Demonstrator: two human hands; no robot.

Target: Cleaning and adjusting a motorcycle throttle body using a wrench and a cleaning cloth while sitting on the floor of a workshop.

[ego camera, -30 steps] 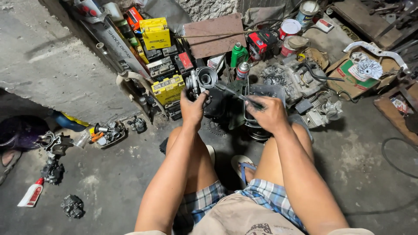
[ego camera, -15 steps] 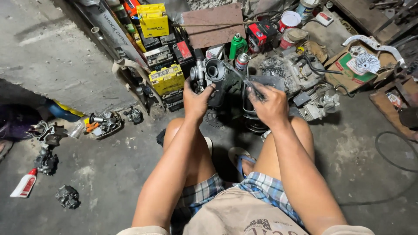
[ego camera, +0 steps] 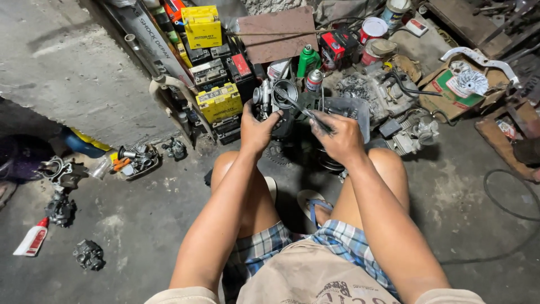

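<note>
Clearly the work in hand is on a small carburetor (ego camera: 274, 100), held up above the concrete floor (ego camera: 140, 214) between the person's knees, toward the far side where the clutter of parts lies. The left hand (ego camera: 257, 130) is closed around its body from below, steadying it with the round throat facing up. The right hand (ego camera: 336, 135) is clenched on the handle of a thin screwdriver (ego camera: 297, 107), whose shaft slants across to the carburetor, tip at or just inside the round opening. By my judgement this is the adjusting or loosening stage, a screw being worked while the part is braced; the next move would call for the tip staying seated and the left grip firm against the twist.

Just behind the hands stand a clear plastic tub (ego camera: 349, 110), a green bottle (ego camera: 307, 61) and yellow batteries (ego camera: 219, 102). More carburetor bodies (ego camera: 89, 254) lie toward the near left edge of the floor.

Hidden: the screwdriver tip and the screw itself, too small to tell apart. The right palm covers the handle, and the engine parts beyond blur together.
</note>
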